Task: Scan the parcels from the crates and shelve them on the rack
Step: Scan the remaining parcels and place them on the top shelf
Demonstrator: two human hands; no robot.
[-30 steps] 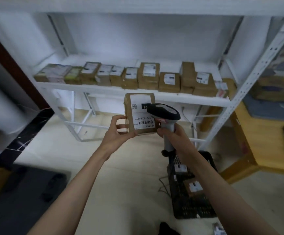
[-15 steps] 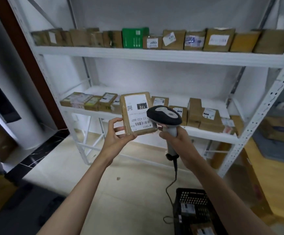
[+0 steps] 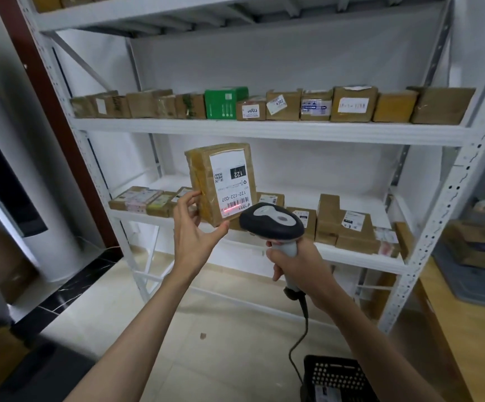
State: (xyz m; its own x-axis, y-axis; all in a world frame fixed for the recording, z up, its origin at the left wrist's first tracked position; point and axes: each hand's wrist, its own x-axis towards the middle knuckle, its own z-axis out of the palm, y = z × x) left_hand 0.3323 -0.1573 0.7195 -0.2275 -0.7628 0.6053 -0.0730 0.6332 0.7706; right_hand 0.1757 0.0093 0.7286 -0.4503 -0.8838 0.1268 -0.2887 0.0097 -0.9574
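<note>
My left hand (image 3: 196, 233) holds a brown taped parcel (image 3: 203, 181) upright by its lower edge, thumb under one corner and fingers on the left side. Its white label reads 122. A red scan line glows across the label's barcode. My right hand (image 3: 296, 264) grips the grey handle of a black-headed barcode scanner (image 3: 271, 221), aimed at the label from just below right. The white rack (image 3: 264, 132) stands behind, with rows of parcels on its middle shelf (image 3: 348, 104) and lower shelf (image 3: 345, 224). A black crate (image 3: 334, 378) sits on the floor at the bottom.
The scanner's cable (image 3: 300, 338) hangs down toward the crate. A wooden table (image 3: 464, 329) with stacked boxes stands at the right. A dark red door frame (image 3: 41, 82) runs up the left, with cardboard boxes (image 3: 3, 265) on the floor there.
The view has tilted upward, showing more of the upper shelves. The parcel has risen in front of the rack, and the scanner's red line now lies on its barcode.
</note>
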